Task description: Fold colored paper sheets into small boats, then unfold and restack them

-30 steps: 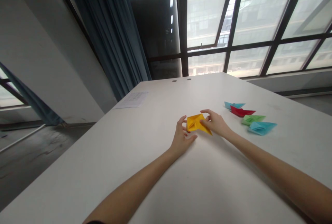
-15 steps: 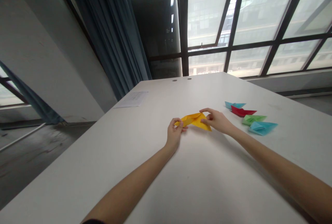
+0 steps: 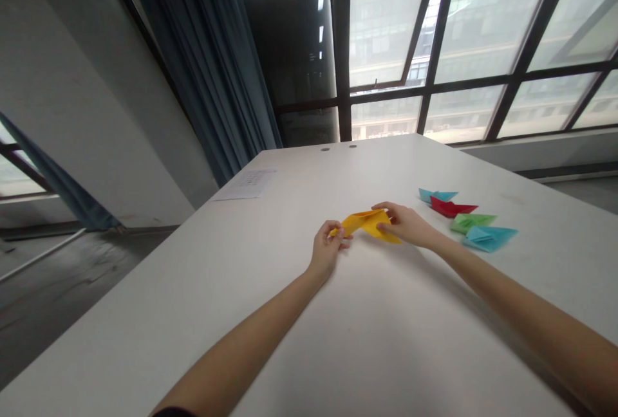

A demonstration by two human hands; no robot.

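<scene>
A folded yellow paper is stretched between my two hands, just above the white table. My left hand pinches its narrow left end between thumb and fingers. On the other side, my right hand grips the wider right part, fingers along the top edge and thumb on the near face. Fingers cover both ends of the paper. To the right of my right hand lie folded paper boats: a light blue one, a red one, a green one and a nearer blue one.
A printed sheet lies by the table's left edge. Two round dark table holes sit near the far edge. Beyond the table are a blue curtain and large framed windows.
The yellow paper has shifted slightly to the right, and its right corner now reaches further out. Both hands keep their hold. The paper boats lie as before.
</scene>
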